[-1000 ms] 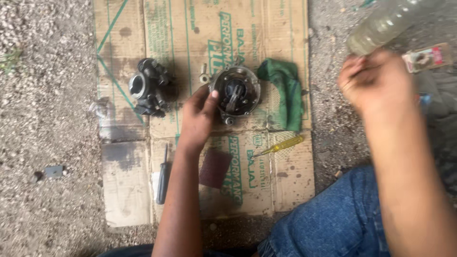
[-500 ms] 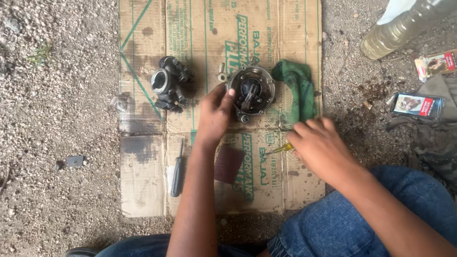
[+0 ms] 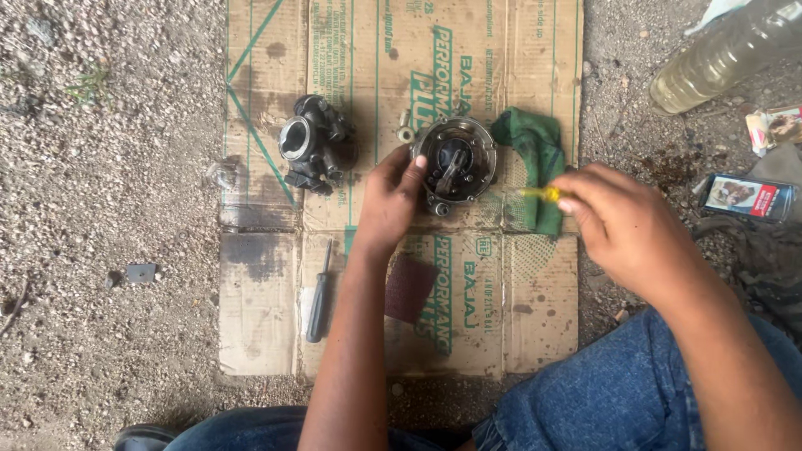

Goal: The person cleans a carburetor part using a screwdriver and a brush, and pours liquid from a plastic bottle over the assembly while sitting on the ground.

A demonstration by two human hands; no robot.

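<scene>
My left hand (image 3: 391, 200) grips the rim of the round grey metal engine housing (image 3: 456, 163) on the flattened brown cardboard sheet (image 3: 518, 292). My right hand (image 3: 622, 221) pinches a yellow-handled screwdriver (image 3: 541, 194) just beside it, over the crumpled green rag (image 3: 535, 154).

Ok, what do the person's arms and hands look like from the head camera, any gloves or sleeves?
Both are bare: no gloves, no sleeves, no watch or rings visible on the left hand or the right hand. The forearms run bare to the bottom edge of the picture. The only clothing visible is blue denim trousers over the knees and a dark shoe at the lower left.
</scene>
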